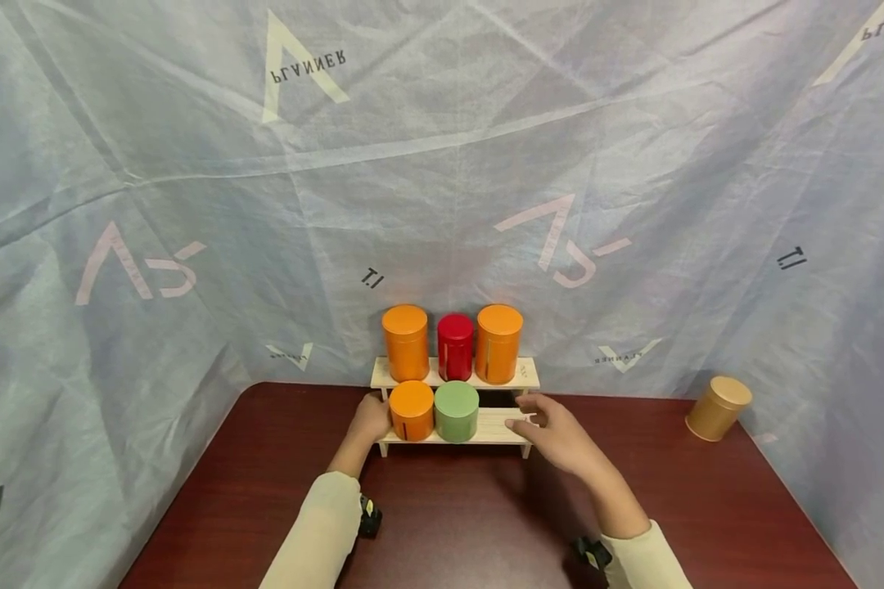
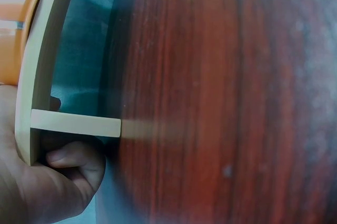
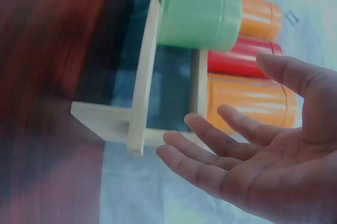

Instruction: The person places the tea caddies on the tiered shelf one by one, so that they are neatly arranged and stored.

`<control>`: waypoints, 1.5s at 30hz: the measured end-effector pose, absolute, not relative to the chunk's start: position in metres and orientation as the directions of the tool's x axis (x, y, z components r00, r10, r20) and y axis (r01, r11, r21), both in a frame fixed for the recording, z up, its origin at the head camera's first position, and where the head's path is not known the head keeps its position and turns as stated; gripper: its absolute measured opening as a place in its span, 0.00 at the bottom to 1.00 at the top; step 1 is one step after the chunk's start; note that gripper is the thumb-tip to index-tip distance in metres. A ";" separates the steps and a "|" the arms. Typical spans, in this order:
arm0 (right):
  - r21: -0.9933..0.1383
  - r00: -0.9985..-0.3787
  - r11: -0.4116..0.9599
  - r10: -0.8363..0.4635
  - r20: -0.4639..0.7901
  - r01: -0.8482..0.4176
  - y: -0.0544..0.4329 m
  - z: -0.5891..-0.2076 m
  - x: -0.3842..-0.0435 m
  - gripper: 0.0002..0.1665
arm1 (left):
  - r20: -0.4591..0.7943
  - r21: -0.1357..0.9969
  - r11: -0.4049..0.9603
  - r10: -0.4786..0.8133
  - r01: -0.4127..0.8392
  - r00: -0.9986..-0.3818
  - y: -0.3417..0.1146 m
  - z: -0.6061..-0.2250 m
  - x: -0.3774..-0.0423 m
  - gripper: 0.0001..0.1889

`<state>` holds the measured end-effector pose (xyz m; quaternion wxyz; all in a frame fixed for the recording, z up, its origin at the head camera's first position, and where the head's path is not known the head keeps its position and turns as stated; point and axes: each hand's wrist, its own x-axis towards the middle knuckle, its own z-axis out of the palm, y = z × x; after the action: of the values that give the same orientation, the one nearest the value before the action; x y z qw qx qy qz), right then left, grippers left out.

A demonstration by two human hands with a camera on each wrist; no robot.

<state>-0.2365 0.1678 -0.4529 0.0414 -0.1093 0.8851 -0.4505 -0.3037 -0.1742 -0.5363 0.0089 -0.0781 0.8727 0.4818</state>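
A two-tier wooden rack [image 1: 495, 425] stands near the cloth backdrop. My left hand [image 1: 371, 419] grips the left end of its lower tier; in the left wrist view, curled fingers [image 2: 79, 163] reach beneath the board beside a leg [image 2: 76, 123]. On that tier sit a short orange canister [image 1: 412, 415] and a green canister [image 1: 457, 413]. The upper tier carries a tall orange canister [image 1: 405, 348], a red canister [image 1: 455, 350] and another tall orange canister [image 1: 498, 348]. My right hand [image 1: 558, 435], fingers spread and holding nothing, is by the rack's right end.
A gold canister [image 1: 718, 409] stands at the right back of the dark red wooden table [image 1: 449, 515]. Grey printed cloth [image 1: 442, 204] hangs behind the table and along both sides. Each wrist wears a small black device [image 1: 369, 518].
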 end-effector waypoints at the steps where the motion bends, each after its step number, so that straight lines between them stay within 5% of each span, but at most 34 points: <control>1: -0.801 -0.974 0.577 -0.225 0.030 -0.158 0.170 -0.452 -0.236 0.34 | -0.095 0.842 0.518 -0.129 -0.149 -0.987 -0.174 -0.537 -0.304 0.20; 26: -0.812 -0.991 0.573 -0.128 0.050 -0.115 0.221 -0.431 -0.239 0.35 | -0.073 0.831 0.540 -0.126 -0.131 -0.989 -0.174 -0.535 -0.304 0.20; 45: -0.802 -0.978 0.593 0.121 0.169 -0.065 0.269 -0.422 -0.238 0.32 | -0.100 0.821 0.552 -0.115 -0.147 -0.988 -0.175 -0.538 -0.306 0.21</control>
<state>-0.2379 0.2686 -0.4222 -0.1031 0.0156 0.8866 -0.4506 -0.3058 -0.1745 -0.5376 0.0171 -0.0745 0.8807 0.4674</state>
